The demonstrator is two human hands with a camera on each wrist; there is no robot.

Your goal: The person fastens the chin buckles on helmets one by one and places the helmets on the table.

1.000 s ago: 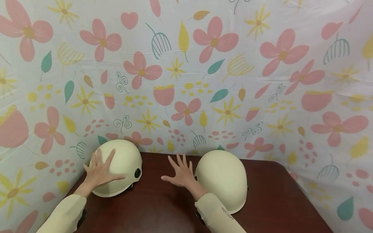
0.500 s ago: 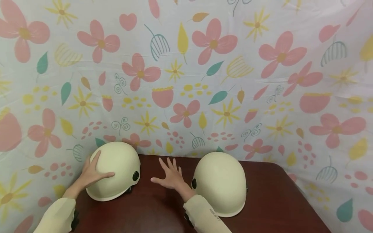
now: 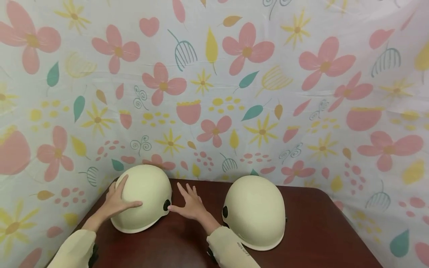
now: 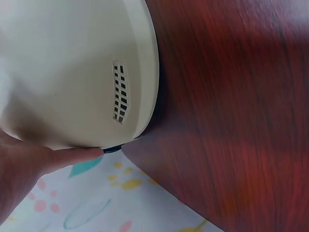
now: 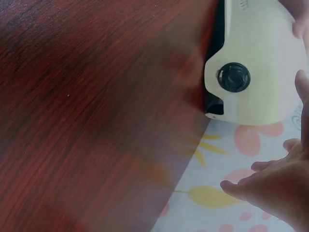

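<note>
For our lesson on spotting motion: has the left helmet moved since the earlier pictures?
Yes: against the floral backdrop, the left helmet has shifted rightward, toward the other helmet.

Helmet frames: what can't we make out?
Left cream domed helmet, head view: interior hidden by its shell.
Right cream domed helmet, head view: same.
Left bare hand, left wrist view: cropped at left edge.
Right bare hand, right wrist view: cropped at right edge.
Print on right cream sleeve, head view: too small.

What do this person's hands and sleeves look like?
The left hand and right hand are ungloved. The left sleeve and right sleeve are cream, the right one with small, unreadable dark lettering. A black object shows beside each sleeve.
</note>
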